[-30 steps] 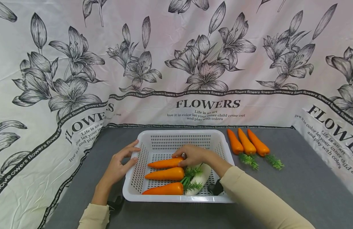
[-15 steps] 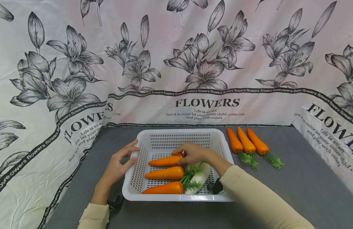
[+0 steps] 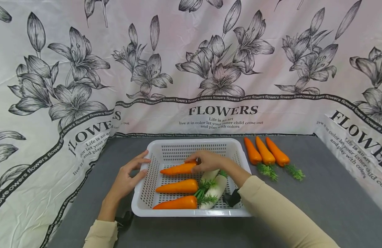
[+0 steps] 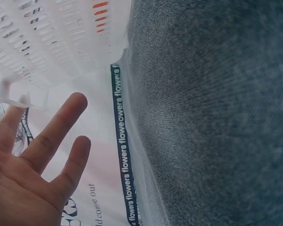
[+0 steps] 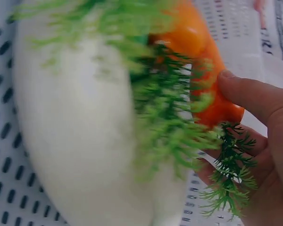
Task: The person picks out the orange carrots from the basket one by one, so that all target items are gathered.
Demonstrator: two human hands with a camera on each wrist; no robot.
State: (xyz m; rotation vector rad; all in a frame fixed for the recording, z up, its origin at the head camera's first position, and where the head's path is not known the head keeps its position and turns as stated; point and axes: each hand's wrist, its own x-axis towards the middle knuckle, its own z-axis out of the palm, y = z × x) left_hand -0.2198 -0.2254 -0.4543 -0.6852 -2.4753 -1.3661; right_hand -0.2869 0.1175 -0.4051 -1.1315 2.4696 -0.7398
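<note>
while the right hand [image 3: 208,161] pinched the rearmost carrot [image 3: 178,168] by its thick end inside the white basket [image 3: 194,213], the left hand [image 3: 126,179] touched the left rim with loosely extended fingers. good handling, as judged, called for a steady basket, a light pinch, and greens [image 5: 231,169] clear of the white radishes [image 3: 217,188].

The basket [image 3: 191,213] is smooth, glossy plastic; inside it, carrots [image 3: 177,186] shine and white radishes [image 3: 218,188], blurred, seem satin-smooth. Beneath it lies matt cloth [image 3: 333,196]; behind it, sheeny fabric [image 3: 160,119].
</note>
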